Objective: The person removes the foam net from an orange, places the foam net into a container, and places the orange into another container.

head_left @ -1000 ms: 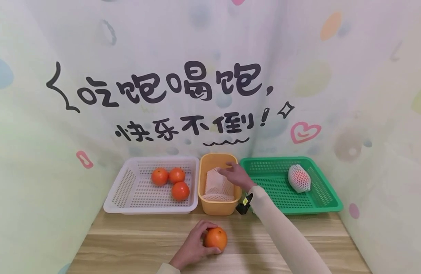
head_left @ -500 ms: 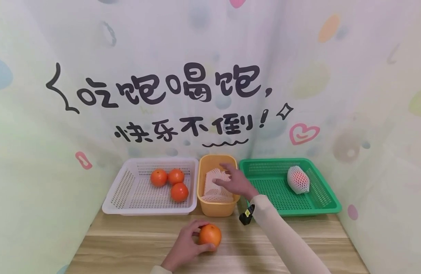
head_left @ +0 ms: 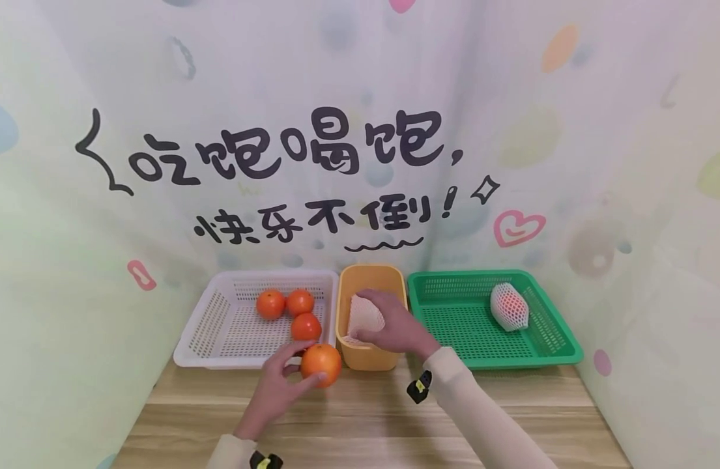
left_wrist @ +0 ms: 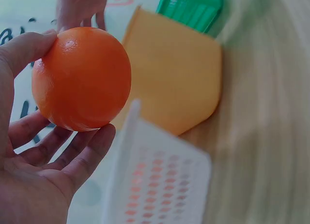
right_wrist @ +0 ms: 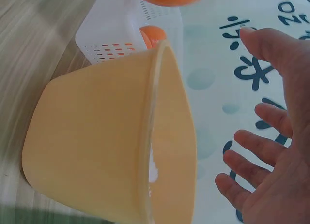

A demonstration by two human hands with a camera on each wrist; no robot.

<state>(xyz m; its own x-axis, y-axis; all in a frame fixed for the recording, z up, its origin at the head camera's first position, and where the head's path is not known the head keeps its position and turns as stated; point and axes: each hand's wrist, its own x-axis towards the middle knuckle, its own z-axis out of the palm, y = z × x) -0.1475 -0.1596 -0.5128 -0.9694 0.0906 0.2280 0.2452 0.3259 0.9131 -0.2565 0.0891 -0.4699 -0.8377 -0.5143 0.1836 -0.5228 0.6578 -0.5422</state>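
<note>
My left hand (head_left: pixel 277 387) holds an orange (head_left: pixel 321 365) between thumb and spread fingers. In the left wrist view the orange (left_wrist: pixel 82 79) is up off the table, close to the front corner of the white basket (head_left: pixel 254 359). Three orange-red fruits (head_left: pixel 307 327) lie inside that basket. Over the yellow bin (head_left: pixel 371 358) is my right hand (head_left: pixel 395 326), reaching in from the right. Its fingers are spread with nothing between them in the right wrist view. White foam net sleeves (head_left: pixel 364 316) lie in the bin, partly hidden by this hand.
To the right of the bin stands a green basket (head_left: pixel 453 326) with one fruit in a white foam net (head_left: pixel 509 306). The containers stand side by side at the back of the wooden table (head_left: pixel 360 430). A printed curtain (head_left: pixel 336 78) hangs behind them.
My left hand has lifted the orange from the table and carried it left and forward to the white basket's front. My right hand has come lower over the bin, fingers at the foam nets.
</note>
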